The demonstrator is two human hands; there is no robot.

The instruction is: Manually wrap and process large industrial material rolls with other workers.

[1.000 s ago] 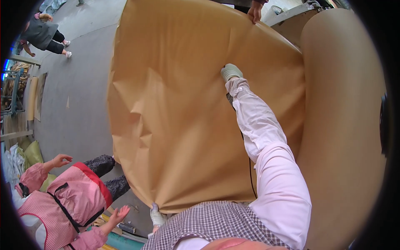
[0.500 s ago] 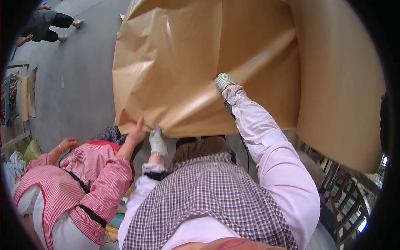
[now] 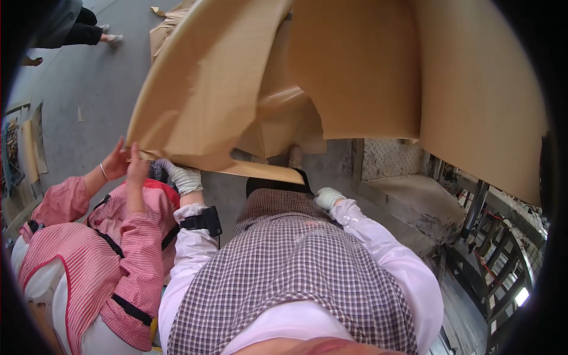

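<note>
A large sheet of brown paper [image 3: 201,89] curves up in front of me, its near edge drooping toward my waist. At its near left corner my left hand [image 3: 184,177], in a striped whitish glove, is closed on the edge; the fingertips are partly hidden. Right beside it, a co-worker's bare hands [image 3: 131,165] hold the same corner. A gap with an uneven edge parts this sheet from the brown paper hanging at the right [image 3: 361,77]. My gloved right hand [image 3: 327,198] is closed near my right hip, away from the paper; anything inside it is hidden.
A co-worker in a red-striped apron [image 3: 71,260] stands close at my left. To the right are a metal step [image 3: 408,201] and dark railings [image 3: 503,278]. More brown paper [image 3: 168,29] lies on the grey floor [image 3: 106,89]. Another person's legs [image 3: 89,34] show at the far left.
My right hand has come off the paper, back toward my hip. The sheet has parted and its left portion has swung left. My left hand and the co-worker's hands have moved left with the corner.
</note>
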